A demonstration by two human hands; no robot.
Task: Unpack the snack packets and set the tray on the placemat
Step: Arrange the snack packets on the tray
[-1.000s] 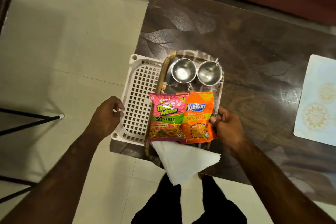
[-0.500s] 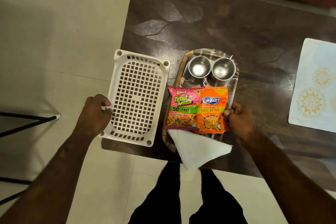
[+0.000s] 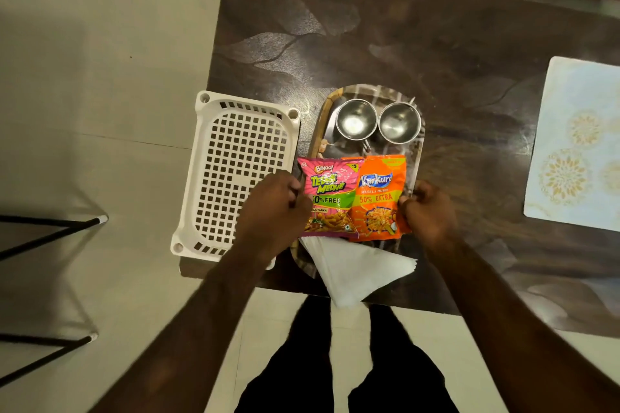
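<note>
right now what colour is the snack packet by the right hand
Orange, with a green band; the head view shows the orange packet clearly, beside the right hand.

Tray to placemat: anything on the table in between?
Nothing visible. The tray sits left of the placemat, with only a bare strip of table between them. The white basket lies on the tray's far side, away from the path. Both hands are at the tray's edges.

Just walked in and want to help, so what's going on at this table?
A person grips an oval patterned tray at both sides, left hand and right hand. On it lie a pink snack packet, an orange snack packet, two steel cups and white napkins. A white plastic basket sits empty alongside; the pale placemat waits to the right.
</note>
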